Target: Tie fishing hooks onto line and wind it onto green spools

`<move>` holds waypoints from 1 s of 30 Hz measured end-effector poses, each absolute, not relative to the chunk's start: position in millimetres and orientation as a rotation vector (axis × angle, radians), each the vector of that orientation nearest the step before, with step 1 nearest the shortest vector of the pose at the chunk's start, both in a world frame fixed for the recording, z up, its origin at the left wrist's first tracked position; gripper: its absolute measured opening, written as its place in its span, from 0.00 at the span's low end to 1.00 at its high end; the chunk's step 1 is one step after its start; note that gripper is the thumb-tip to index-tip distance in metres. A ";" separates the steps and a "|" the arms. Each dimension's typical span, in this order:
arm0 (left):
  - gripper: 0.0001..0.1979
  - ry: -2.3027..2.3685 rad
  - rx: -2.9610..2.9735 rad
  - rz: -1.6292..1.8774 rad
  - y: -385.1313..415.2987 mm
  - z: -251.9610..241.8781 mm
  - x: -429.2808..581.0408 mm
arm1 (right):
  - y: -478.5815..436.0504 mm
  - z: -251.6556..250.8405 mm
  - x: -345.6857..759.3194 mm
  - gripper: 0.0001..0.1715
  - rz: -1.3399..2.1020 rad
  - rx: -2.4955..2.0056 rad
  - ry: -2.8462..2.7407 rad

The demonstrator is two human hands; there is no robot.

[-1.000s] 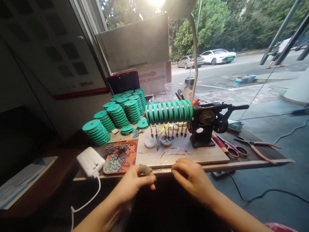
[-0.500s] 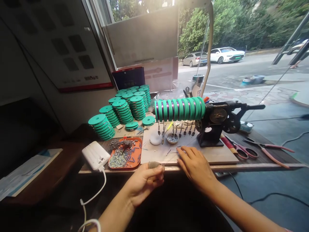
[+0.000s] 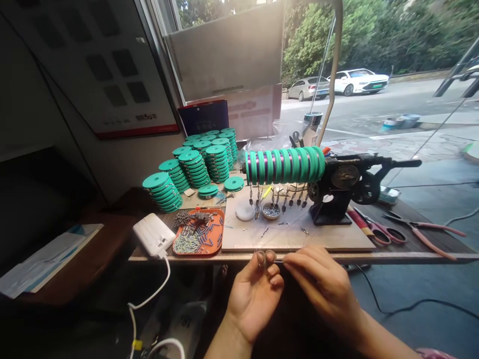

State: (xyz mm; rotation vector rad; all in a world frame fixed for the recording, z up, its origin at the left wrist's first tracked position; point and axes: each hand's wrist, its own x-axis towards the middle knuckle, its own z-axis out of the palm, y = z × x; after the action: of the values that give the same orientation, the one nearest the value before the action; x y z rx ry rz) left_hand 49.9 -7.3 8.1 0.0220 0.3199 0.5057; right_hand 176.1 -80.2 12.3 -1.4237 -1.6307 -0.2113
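Note:
My left hand is turned palm up just below the table's front edge, thumb and forefinger pinched on a thin line that barely shows. Close beside it, my right hand has its fingertips pressed together on a slim dark piece, too small to name, that points at the left fingertips. Above both hands, a row of green foam line spools wound with purple line sits on the shaft of a black hand-cranked winder. Small weights and fittings dangle from the spools.
Small metal fittings lie on the pale board, near a bowl of tiny parts and a white round item. Leftward are an orange tray, a white power bank and stacked green spools. Scissors and pliers lie right.
My right hand has left the board, moving down and towards me with a slim piece. My left hand has shifted right and turned palm up. The view has moved slightly.

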 end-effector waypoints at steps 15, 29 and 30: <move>0.04 0.377 -0.021 0.469 -13.3 4.6 51.1 | -85.4 10.9 154.3 0.09 -0.019 -1.474 -1.539; 0.02 0.377 0.004 0.475 -13.4 6.0 50.8 | -85.4 12.3 154.3 0.09 -0.019 -1.464 -1.544; 0.02 0.379 0.008 0.474 -13.2 6.4 51.1 | -85.5 12.3 154.7 0.09 -0.016 -1.469 -1.545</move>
State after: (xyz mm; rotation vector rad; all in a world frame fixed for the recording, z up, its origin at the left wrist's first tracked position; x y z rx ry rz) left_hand 51.1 -13.2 6.4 0.0079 0.3794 0.4740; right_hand 154.7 -85.5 12.3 -1.4687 -1.5448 -0.0161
